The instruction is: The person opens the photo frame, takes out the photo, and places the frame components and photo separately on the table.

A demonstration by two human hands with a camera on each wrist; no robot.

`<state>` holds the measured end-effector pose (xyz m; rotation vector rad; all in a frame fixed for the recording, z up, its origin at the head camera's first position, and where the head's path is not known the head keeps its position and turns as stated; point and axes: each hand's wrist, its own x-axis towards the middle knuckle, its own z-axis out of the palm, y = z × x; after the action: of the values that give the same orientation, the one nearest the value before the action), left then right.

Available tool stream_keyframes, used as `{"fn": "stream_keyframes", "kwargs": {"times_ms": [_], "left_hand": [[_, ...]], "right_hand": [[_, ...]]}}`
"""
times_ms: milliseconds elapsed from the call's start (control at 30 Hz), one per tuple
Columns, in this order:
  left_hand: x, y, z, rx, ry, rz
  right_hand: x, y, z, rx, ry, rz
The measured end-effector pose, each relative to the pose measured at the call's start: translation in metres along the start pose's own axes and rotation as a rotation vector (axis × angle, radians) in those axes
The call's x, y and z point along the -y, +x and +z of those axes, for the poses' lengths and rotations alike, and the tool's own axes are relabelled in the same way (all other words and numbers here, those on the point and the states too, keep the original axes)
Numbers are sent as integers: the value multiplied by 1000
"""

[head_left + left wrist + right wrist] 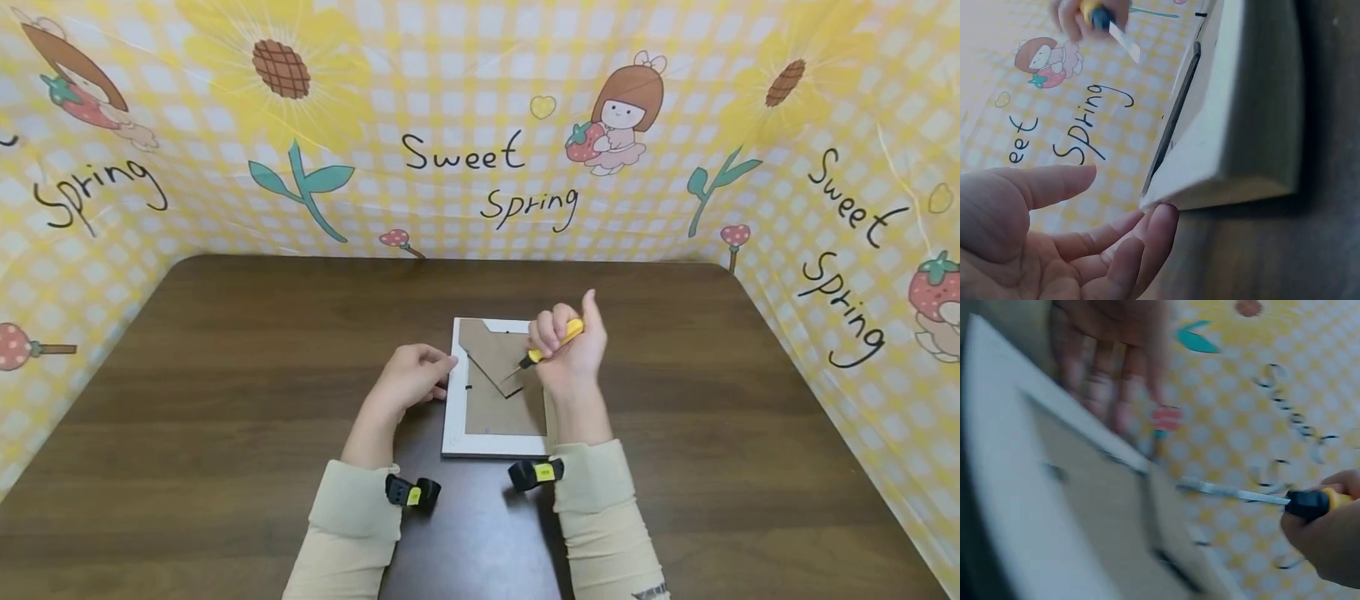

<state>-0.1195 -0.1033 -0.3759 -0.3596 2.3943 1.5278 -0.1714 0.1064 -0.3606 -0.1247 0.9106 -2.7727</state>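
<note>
A white picture frame (pixel 455 421) lies face down, its brown backing board (pixel 495 417) and folded stand flap (pixel 495 354) facing up. Small dark tabs sit along the inner edge of the frame. My right hand (pixel 573 354) grips a flat-blade screwdriver (pixel 572 330) by its yellow and black handle, thumb raised. In the right wrist view the screwdriver's metal shaft (pixel 1235 492) is held above the board, apart from it. At the frame's left edge is my left hand (pixel 412 375). Its fingertips (pixel 1163 219) touch the frame's side, and the thumb stands away from it.
The dark brown wooden table (pixel 262 350) spreads around the frame. A yellow checked cloth (pixel 450 83) printed with flowers and lettering hangs behind and at both sides. Black cameras (pixel 536 473) are worn at both wrists, over beige sleeves (pixel 600 500).
</note>
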Motion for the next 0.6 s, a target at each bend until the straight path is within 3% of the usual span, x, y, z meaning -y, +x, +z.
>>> {"fn": "stream_keyframes", "kwargs": {"times_ms": [200,600], "left_hand": [[1,3,6,-25,15,0],[8,4,8,-46,34,-22]], "right_hand": [[-24,6,-4,-69,113,-25],[-40,6,-9,-70,179,-54]]}}
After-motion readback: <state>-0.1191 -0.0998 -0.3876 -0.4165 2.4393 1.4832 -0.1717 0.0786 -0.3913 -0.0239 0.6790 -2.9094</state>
